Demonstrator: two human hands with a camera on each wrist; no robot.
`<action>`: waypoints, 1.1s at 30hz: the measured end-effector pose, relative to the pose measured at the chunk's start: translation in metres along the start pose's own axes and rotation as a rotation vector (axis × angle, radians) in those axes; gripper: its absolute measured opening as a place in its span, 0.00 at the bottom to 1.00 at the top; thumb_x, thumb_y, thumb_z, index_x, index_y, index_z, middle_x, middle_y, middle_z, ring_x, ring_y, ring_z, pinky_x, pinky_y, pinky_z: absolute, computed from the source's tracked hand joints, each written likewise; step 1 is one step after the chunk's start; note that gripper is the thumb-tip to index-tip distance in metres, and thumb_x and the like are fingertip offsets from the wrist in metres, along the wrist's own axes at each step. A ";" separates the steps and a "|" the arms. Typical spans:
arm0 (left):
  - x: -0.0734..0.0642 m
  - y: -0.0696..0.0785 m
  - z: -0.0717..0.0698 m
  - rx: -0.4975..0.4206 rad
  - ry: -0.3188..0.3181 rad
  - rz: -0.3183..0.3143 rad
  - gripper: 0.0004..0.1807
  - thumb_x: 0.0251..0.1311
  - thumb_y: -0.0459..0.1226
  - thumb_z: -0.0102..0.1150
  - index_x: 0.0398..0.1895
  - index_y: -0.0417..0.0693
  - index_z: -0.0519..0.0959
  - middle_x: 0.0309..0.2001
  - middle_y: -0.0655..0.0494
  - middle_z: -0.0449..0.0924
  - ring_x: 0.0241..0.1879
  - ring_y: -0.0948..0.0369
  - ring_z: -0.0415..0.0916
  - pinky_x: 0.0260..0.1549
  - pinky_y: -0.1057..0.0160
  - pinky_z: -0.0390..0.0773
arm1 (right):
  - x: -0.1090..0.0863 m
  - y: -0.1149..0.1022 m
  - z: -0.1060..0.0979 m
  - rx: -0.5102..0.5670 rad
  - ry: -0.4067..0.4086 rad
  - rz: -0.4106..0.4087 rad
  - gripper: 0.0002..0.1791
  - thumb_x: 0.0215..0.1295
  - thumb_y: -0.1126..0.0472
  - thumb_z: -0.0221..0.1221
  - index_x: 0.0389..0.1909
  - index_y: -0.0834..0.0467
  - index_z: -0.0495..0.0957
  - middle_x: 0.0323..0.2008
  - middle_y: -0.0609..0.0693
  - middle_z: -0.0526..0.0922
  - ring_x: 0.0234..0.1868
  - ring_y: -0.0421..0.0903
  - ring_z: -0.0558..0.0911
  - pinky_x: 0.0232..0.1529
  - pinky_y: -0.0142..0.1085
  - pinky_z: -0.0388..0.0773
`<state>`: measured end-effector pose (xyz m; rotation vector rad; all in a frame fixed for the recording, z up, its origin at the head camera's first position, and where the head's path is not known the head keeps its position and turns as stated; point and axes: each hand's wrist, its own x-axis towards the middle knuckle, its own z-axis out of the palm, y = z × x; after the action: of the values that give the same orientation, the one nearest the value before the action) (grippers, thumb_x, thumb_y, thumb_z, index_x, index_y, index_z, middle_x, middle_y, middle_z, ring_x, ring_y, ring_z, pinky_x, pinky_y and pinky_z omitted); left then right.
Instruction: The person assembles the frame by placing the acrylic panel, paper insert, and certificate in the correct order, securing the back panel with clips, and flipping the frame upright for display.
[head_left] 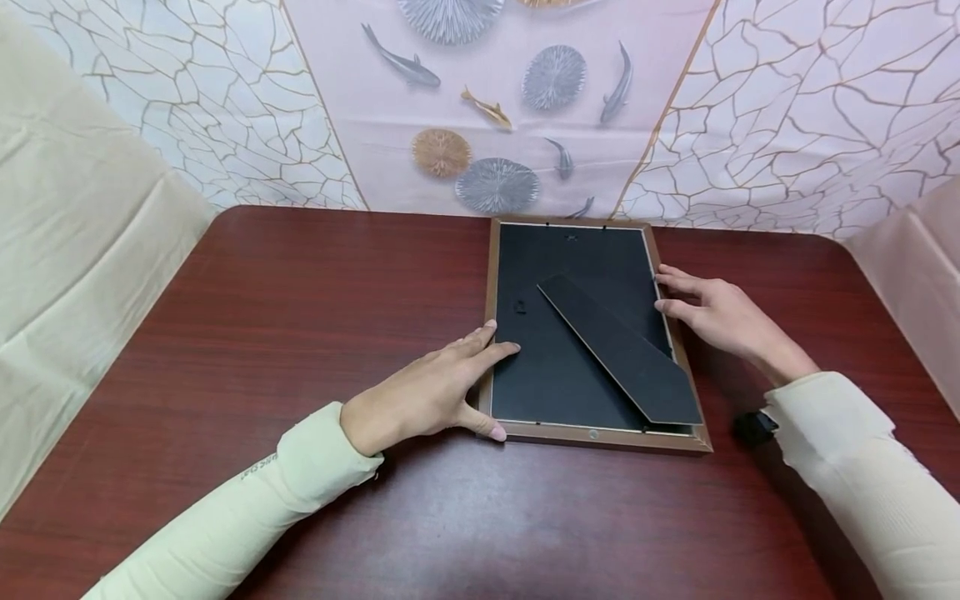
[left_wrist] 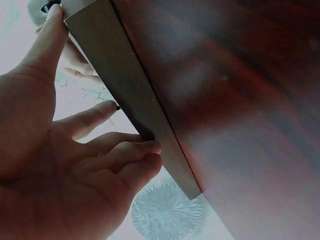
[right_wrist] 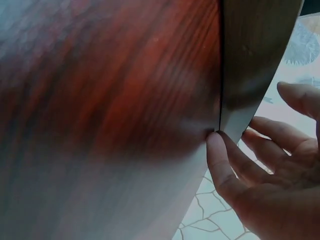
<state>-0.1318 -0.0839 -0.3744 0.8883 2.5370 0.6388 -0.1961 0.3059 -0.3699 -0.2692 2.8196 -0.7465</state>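
A picture frame (head_left: 566,375) lies face down on the table, its black back up and brown wooden rim around it. Its black easel stand (head_left: 622,354) slants across the back toward the lower right corner. My left hand (head_left: 427,387) rests along the left rim with fingers spread, thumb at the lower left corner. At the upper part of the right rim, my right hand (head_left: 720,312) touches the edge with extended fingers. Both wrist views show fingertips against the frame's brown side (left_wrist: 130,85); in the right wrist view one fingertip sits low, where the side (right_wrist: 250,55) meets the table.
The dark red wooden table (head_left: 300,317) extends to both sides and in front of the frame. Behind it hangs a patterned cloth (head_left: 525,108) with fish and round motifs. A small black object (head_left: 753,427) shows beside the right sleeve. Pale cloth (head_left: 75,225) hangs at the left.
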 end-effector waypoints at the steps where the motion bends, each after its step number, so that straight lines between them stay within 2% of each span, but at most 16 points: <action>1: 0.000 0.000 0.000 -0.008 -0.005 -0.003 0.58 0.51 0.57 0.79 0.83 0.61 0.58 0.86 0.47 0.42 0.85 0.50 0.46 0.77 0.42 0.63 | 0.000 0.000 0.000 -0.004 -0.001 -0.003 0.34 0.79 0.51 0.57 0.79 0.61 0.63 0.83 0.58 0.56 0.81 0.68 0.57 0.73 0.64 0.58; 5: 0.000 0.000 -0.002 -0.021 -0.016 -0.011 0.58 0.51 0.57 0.80 0.83 0.62 0.58 0.86 0.49 0.41 0.85 0.53 0.45 0.77 0.41 0.61 | 0.001 0.000 0.002 -0.061 0.015 -0.054 0.33 0.79 0.54 0.57 0.78 0.64 0.64 0.81 0.63 0.58 0.79 0.70 0.60 0.72 0.65 0.61; 10: 0.001 0.001 -0.003 -0.017 -0.028 -0.015 0.58 0.52 0.57 0.79 0.84 0.61 0.57 0.86 0.48 0.40 0.85 0.53 0.43 0.78 0.39 0.59 | 0.004 -0.003 0.006 -0.230 0.029 -0.141 0.31 0.81 0.57 0.55 0.75 0.71 0.65 0.78 0.72 0.59 0.74 0.74 0.66 0.70 0.68 0.65; 13: 0.001 0.002 -0.003 0.002 -0.027 -0.008 0.58 0.52 0.57 0.78 0.84 0.58 0.57 0.86 0.46 0.41 0.85 0.51 0.43 0.78 0.40 0.59 | 0.004 -0.007 0.008 -0.327 0.037 -0.167 0.30 0.80 0.57 0.54 0.74 0.73 0.66 0.77 0.73 0.61 0.72 0.74 0.69 0.67 0.68 0.68; 21: 0.000 0.003 -0.005 0.081 -0.024 0.007 0.59 0.51 0.59 0.76 0.83 0.52 0.58 0.85 0.42 0.43 0.85 0.50 0.44 0.81 0.46 0.56 | 0.003 -0.015 0.010 -0.495 0.042 -0.153 0.29 0.80 0.57 0.53 0.74 0.69 0.68 0.77 0.69 0.64 0.68 0.71 0.76 0.53 0.69 0.77; 24: 0.000 0.004 -0.005 0.097 -0.019 0.020 0.59 0.51 0.59 0.76 0.83 0.49 0.59 0.85 0.40 0.44 0.85 0.49 0.45 0.81 0.46 0.54 | 0.007 -0.018 0.004 -0.494 0.033 -0.159 0.26 0.79 0.58 0.53 0.71 0.69 0.72 0.74 0.70 0.68 0.68 0.71 0.75 0.56 0.69 0.76; 28: 0.001 0.004 -0.004 0.105 -0.016 0.035 0.58 0.52 0.58 0.77 0.82 0.48 0.59 0.85 0.39 0.45 0.85 0.48 0.46 0.81 0.46 0.54 | 0.020 -0.025 -0.010 -0.411 0.044 -0.180 0.22 0.78 0.61 0.55 0.65 0.70 0.77 0.65 0.70 0.78 0.65 0.71 0.78 0.60 0.67 0.75; 30: 0.001 0.004 -0.003 0.107 -0.018 0.029 0.59 0.52 0.59 0.77 0.83 0.48 0.58 0.85 0.40 0.44 0.85 0.48 0.46 0.81 0.47 0.54 | 0.033 -0.030 -0.017 -0.366 0.057 -0.196 0.22 0.77 0.62 0.55 0.65 0.70 0.77 0.60 0.70 0.82 0.58 0.69 0.82 0.58 0.65 0.76; 32: 0.002 0.004 -0.002 0.107 -0.013 0.026 0.59 0.52 0.59 0.77 0.83 0.49 0.58 0.85 0.40 0.45 0.85 0.49 0.46 0.81 0.47 0.54 | 0.047 -0.034 -0.022 -0.332 0.055 -0.194 0.23 0.77 0.62 0.55 0.67 0.70 0.75 0.51 0.71 0.86 0.46 0.66 0.85 0.54 0.62 0.76; 33: 0.002 0.004 -0.002 0.105 -0.013 0.021 0.60 0.51 0.59 0.76 0.83 0.49 0.57 0.85 0.41 0.44 0.85 0.49 0.46 0.81 0.47 0.54 | 0.055 -0.035 -0.024 -0.317 0.040 -0.186 0.24 0.77 0.62 0.55 0.69 0.70 0.73 0.53 0.71 0.85 0.45 0.65 0.84 0.55 0.62 0.76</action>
<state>-0.1321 -0.0803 -0.3708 0.9532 2.5731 0.5081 -0.2503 0.2746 -0.3407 -0.5790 2.9725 -0.3356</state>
